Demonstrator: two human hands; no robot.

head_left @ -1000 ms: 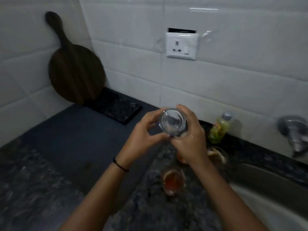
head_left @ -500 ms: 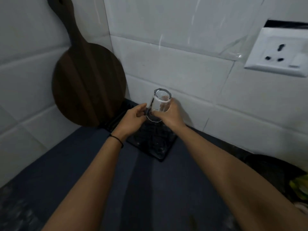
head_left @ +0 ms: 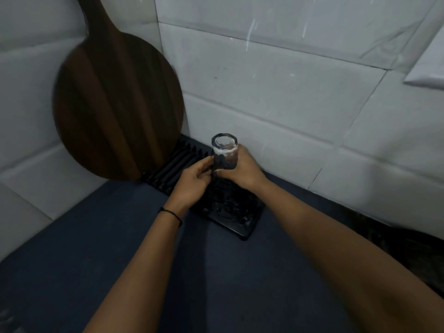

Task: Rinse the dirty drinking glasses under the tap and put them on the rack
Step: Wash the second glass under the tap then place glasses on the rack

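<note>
1. Clear drinking glass (head_left: 224, 152) held upside down, base up, directly over the black drying rack (head_left: 230, 212).
2. Right hand (head_left: 242, 169) wraps the glass; left hand (head_left: 194, 181) pinches its side with fingertips.
3. Rack sits on dark counter (head_left: 168, 272); round wooden board (head_left: 115, 109) leans at rack's left end.

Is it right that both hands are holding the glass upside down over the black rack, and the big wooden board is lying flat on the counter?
Not quite. The wooden board is not lying flat: the head view shows it standing up, leaning against the tiled wall. The rest holds: the left hand and right hand hold the glass upside down over the black rack.
</note>
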